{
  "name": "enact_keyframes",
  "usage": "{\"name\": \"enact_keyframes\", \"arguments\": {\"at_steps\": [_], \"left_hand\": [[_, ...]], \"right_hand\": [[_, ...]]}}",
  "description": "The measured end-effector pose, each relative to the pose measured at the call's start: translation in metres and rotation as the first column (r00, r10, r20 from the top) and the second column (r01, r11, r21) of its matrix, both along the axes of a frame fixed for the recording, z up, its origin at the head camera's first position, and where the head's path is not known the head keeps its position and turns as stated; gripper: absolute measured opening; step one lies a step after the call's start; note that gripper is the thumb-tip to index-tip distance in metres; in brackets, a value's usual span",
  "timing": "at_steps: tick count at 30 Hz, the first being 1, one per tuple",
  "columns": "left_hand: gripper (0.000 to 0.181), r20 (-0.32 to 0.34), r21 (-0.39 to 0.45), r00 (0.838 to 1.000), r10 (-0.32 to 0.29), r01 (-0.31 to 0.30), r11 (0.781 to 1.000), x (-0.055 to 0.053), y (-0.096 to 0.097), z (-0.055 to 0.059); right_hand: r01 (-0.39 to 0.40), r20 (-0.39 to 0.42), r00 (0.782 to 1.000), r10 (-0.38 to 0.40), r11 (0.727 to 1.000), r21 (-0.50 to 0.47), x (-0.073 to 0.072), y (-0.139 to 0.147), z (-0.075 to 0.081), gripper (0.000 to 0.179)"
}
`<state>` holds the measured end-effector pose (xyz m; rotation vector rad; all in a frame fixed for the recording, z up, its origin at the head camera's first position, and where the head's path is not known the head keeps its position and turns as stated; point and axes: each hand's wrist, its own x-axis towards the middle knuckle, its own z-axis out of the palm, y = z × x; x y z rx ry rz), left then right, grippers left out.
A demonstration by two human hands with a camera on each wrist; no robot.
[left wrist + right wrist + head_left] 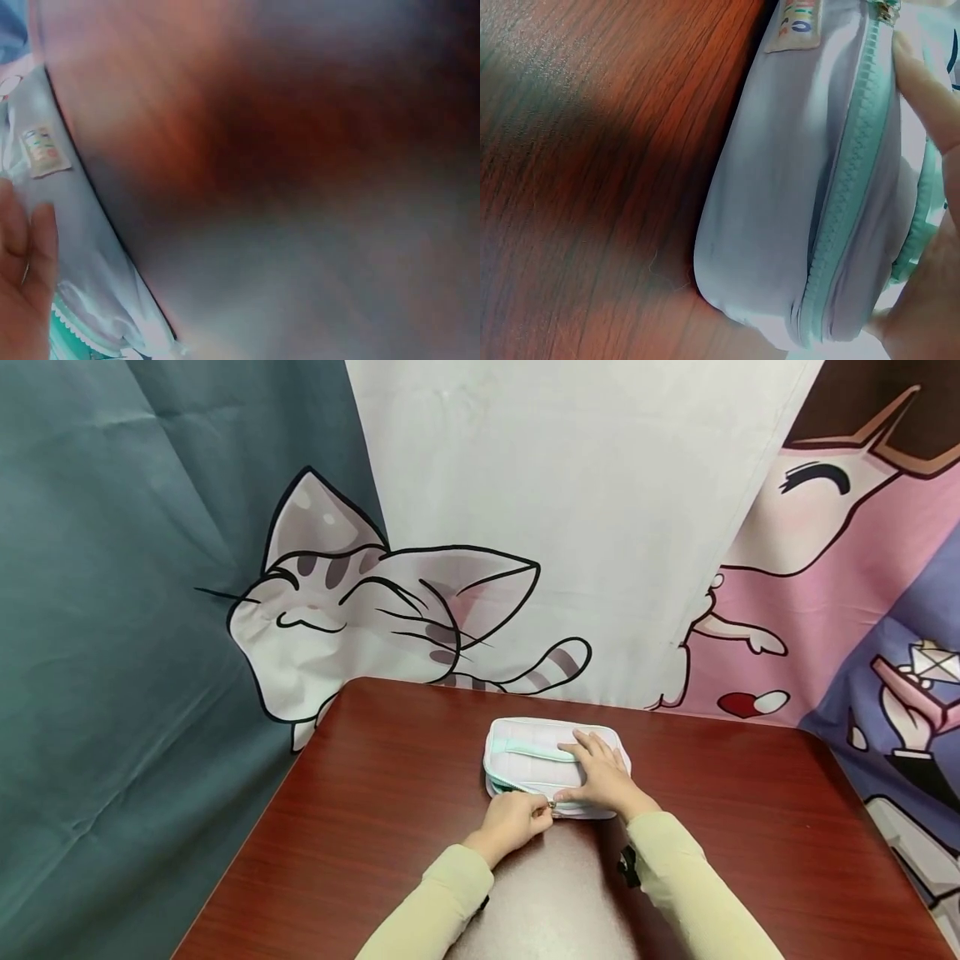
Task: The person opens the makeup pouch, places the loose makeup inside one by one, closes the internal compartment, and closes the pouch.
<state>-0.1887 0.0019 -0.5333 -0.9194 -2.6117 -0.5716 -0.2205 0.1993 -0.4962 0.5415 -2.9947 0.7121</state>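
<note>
A pale lavender zippered pouch (pixel 536 732) with mint trim and a mint strap (pixel 536 752) lies flat on the table. Its zipper (pixel 847 180) runs along the front side; at the left end the sides part and a green inside shows. My left hand (pixel 510 822) pinches the zipper pull (pixel 552 805) near the middle of the front side. On the pouch's right half rests my right hand (pixel 606 777), fingers spread over the top and thumb close to the pull. A small tag with coloured letters (pixel 796 24) is sewn on the front.
The pouch sits near the far edge of a reddish-brown wooden table (pixel 390 760). Behind it hangs a printed cloth (pixel 600 510) with cartoon figures, and a grey-green curtain (pixel 112 652) hangs at the left.
</note>
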Motion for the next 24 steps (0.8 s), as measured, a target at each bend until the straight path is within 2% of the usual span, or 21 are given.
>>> {"name": "enact_keyframes", "arguments": {"at_steps": [5,9,13,18,24], "left_hand": [[0.033,0.085,0.068,0.996,0.000,-0.005,0.998,-0.002,-0.012,0.001],[0.034,0.143,0.034,0.989,0.029,-0.035,0.999,-0.007,-0.029,0.003],[0.034,0.188,-0.004,0.981,0.038,-0.038,0.999,-0.016,-0.048,0.008],[0.034,0.215,-0.035,0.972,0.092,-0.086,0.996,-0.027,-0.071,0.007],[0.032,0.256,-0.085,0.956,0.143,-0.125,0.989,-0.042,-0.088,0.008]], "right_hand": [[-0.018,0.002,1.000,0.018,1.000,-0.021,-0.002,-0.002,0.000,0.085],[-0.016,0.006,1.000,0.016,0.999,-0.041,-0.005,-0.001,0.000,0.086],[-0.001,0.003,1.000,0.001,0.999,-0.045,-0.005,0.001,0.000,0.085],[-0.004,0.013,1.000,0.004,0.999,-0.047,-0.005,0.003,-0.001,0.084],[-0.015,-0.015,1.000,0.014,0.999,-0.045,-0.004,0.001,-0.003,0.080]]}}
